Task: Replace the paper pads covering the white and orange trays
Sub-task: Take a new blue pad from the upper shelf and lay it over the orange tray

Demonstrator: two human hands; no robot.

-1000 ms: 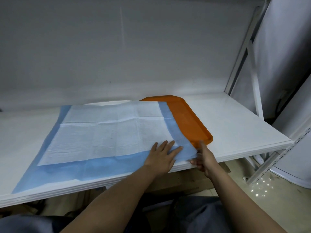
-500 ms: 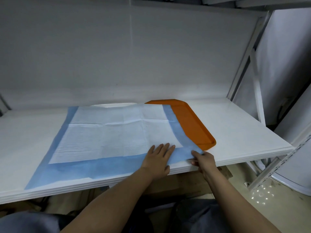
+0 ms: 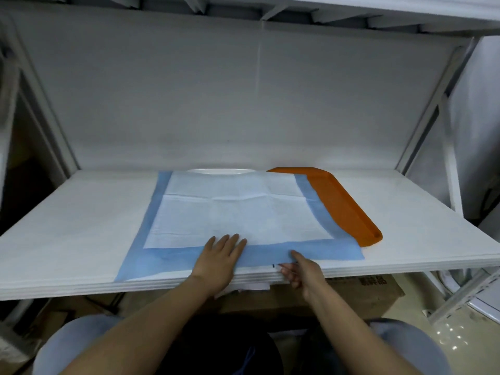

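The paper pad (image 3: pixel 238 212) hides most of the white tray (image 3: pixel 219 171) and the orange tray's (image 3: pixel 343 207) left part.

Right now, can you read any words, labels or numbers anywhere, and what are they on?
Nothing here can be read for certain.
Cardboard box under the shelf: dark print along its top edge, too blurred to read.
Blue-bordered paper pad: a small dark mark at its near edge by the right hand, too small to read.
Orange tray, white tray: no text visible.

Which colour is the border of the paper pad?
Light blue border around a white middle, seen in the head view.
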